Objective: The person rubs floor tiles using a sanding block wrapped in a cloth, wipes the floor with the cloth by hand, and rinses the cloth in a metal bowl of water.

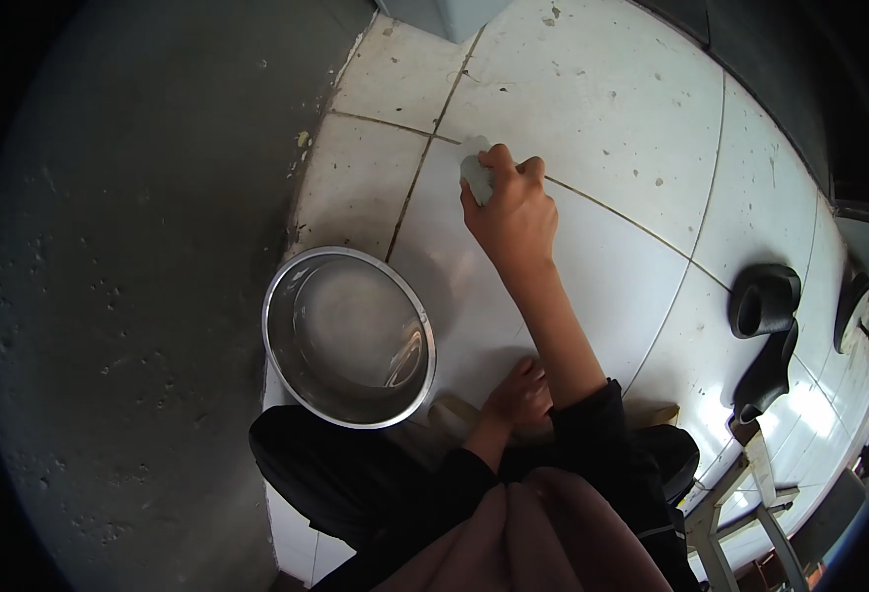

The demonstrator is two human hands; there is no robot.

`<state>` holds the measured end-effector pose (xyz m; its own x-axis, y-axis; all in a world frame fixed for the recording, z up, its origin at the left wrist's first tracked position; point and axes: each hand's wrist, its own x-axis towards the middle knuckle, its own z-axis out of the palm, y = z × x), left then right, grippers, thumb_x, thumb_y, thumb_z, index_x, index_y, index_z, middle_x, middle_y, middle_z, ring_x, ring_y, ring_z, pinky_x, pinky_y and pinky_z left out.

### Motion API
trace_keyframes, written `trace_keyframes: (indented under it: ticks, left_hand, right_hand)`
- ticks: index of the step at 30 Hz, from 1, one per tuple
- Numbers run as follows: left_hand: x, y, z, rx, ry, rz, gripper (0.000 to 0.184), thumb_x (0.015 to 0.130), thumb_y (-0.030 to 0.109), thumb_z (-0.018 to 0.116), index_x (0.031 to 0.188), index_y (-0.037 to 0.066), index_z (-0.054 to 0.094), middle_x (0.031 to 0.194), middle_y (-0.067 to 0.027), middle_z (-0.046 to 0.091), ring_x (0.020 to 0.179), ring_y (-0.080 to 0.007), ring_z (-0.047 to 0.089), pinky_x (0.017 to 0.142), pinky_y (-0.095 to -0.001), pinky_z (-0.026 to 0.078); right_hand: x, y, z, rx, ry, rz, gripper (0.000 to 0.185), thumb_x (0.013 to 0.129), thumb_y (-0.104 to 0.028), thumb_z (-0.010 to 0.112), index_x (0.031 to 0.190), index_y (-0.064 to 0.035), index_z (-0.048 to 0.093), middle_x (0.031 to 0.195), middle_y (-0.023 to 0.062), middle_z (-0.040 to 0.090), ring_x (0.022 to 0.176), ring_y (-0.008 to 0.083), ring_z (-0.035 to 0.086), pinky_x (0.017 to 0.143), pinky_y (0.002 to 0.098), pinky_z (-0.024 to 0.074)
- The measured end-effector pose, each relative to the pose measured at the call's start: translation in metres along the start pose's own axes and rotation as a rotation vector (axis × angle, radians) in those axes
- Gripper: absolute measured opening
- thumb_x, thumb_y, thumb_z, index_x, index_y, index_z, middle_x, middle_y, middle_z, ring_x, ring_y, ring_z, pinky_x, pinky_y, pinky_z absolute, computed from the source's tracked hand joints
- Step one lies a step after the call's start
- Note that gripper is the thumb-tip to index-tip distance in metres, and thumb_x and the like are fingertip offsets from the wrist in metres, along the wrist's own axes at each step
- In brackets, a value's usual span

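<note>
A grey-green cloth (pixel 476 176), by its look, is on the tiled floor (pixel 602 271), gripped in the fingers of the right hand (pixel 515 205); the left hand (pixel 518 398) is near the right sleeve (pixel 592 424), its grip unclear. Nearer tile looks wiped, while farther specks (pixel 658 182) seem left undone; a steel basin (pixel 355 403) stands leftward

Your bare right hand (pixel 513 212) was far forward, back uppermost — knuckles bent, fingers curled in a grip, thumb on the left side. Your bare right forearm (pixel 558 331) slanted out from a black fabric sleeve (pixel 592 429). Your bare left hand (pixel 523 395) was close to your body — fingers loosely bent.
</note>
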<state>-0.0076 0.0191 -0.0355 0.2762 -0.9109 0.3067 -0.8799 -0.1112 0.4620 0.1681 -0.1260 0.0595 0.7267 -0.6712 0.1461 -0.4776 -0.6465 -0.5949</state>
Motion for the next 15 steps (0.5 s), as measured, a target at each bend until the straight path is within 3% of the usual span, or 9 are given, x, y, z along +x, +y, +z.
trace_keyframes:
  ticks: [3,5,12,15]
  left_hand:
    - [0.021,0.011,-0.026,0.064,-0.144,-0.072,0.018,0.085,0.033,0.056,0.085,0.015,0.059,0.091,-0.0009,0.056,0.084,-0.0157,0.051,0.071,-0.0324,0.038]
    - [0.025,0.010,-0.024,0.056,-0.049,-0.054,0.019,0.085,0.032,0.055,0.076,0.015,0.054,0.084,-0.0007,0.053,0.078,-0.0162,0.049,0.068,-0.0329,0.037]
    - [0.026,0.009,-0.026,0.024,-0.049,-0.066,0.017,0.083,0.030,0.056,0.076,0.014,0.056,0.082,-0.0006,0.054,0.076,-0.0161,0.050,0.066,-0.0327,0.037]
    - [0.026,0.010,-0.029,-0.001,-0.065,-0.066,0.016,0.082,0.029,0.058,0.078,0.014,0.057,0.082,-0.0008,0.055,0.076,-0.0160,0.051,0.066,-0.0331,0.037]
  right_hand:
    - [0.010,0.030,-0.030,0.044,-0.146,-0.110,0.035,0.070,-0.022,0.075,0.100,-0.0132,0.059,0.085,0.0162,0.058,0.060,0.0320,0.063,0.052,0.0382,0.0533]
    - [0.004,0.056,-0.062,-0.007,-0.211,-0.157,0.035,0.070,-0.021,0.076,0.100,-0.0123,0.060,0.085,0.0155,0.058,0.061,0.0328,0.064,0.055,0.0387,0.0538]
    - [-0.073,0.146,-0.177,-0.183,-0.214,0.054,0.035,0.070,-0.016,0.078,0.098,-0.0070,0.060,0.086,0.0147,0.060,0.073,0.0326,0.065,0.061,0.0392,0.0531]
    - [-0.101,0.168,-0.191,-0.028,-0.172,0.115,0.034,0.069,-0.012,0.078,0.096,-0.0041,0.059,0.086,0.0153,0.060,0.073,0.0331,0.064,0.064,0.0392,0.0519]
